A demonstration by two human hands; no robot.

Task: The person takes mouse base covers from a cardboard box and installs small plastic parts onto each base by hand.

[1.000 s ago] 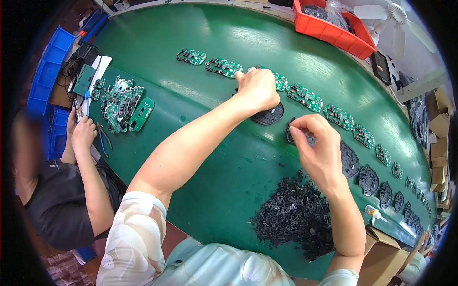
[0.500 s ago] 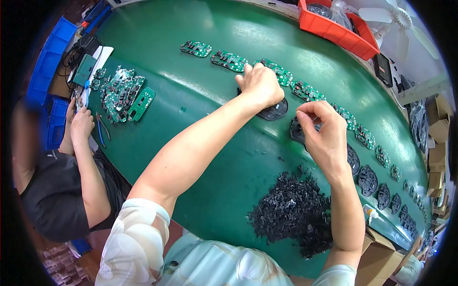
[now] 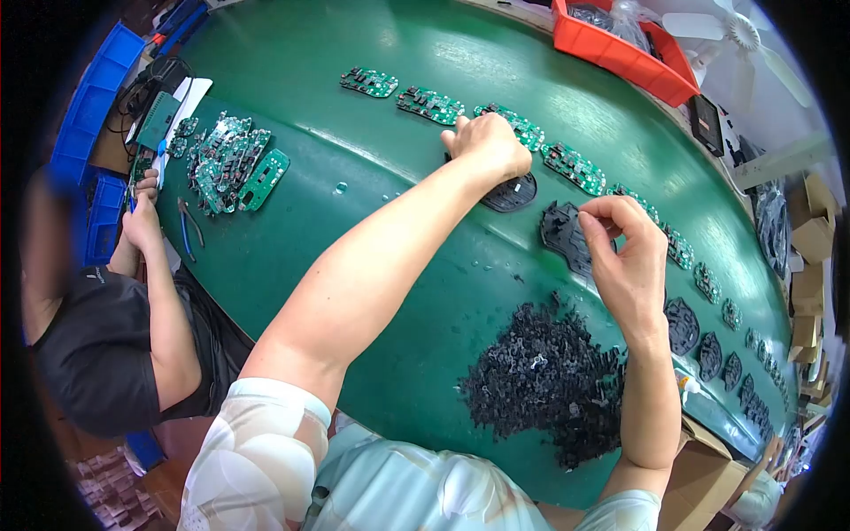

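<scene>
My left hand (image 3: 492, 147) is curled, knuckles up, over a black plastic shell (image 3: 512, 193) lying on the green table. Its fingertips are mostly hidden behind the hand, as is anything they grip. To the right, my right hand (image 3: 627, 252) is raised with thumb and forefinger drawn together. Whatever is in that pinch is too small or hidden to tell. Beside it lies a second black shell (image 3: 564, 234), partly covered by the hand. Green circuit boards (image 3: 574, 168) form a curved row just beyond both hands. Nearer my body is a heap of small black plastic parts (image 3: 542, 380).
More black shells (image 3: 682, 326) continue down the right side. At left, a co-worker's hands (image 3: 142, 221) work near a pile of circuit boards (image 3: 223, 168) and pliers (image 3: 188, 228). A red bin (image 3: 620, 57) stands at the far edge; a cardboard box (image 3: 704, 473) sits lower right.
My right hand has shifted right, uncovering more of the shell beside it. My left hand stays over its shell. The co-worker's hands have moved slightly, and the whole view has shifted a little.
</scene>
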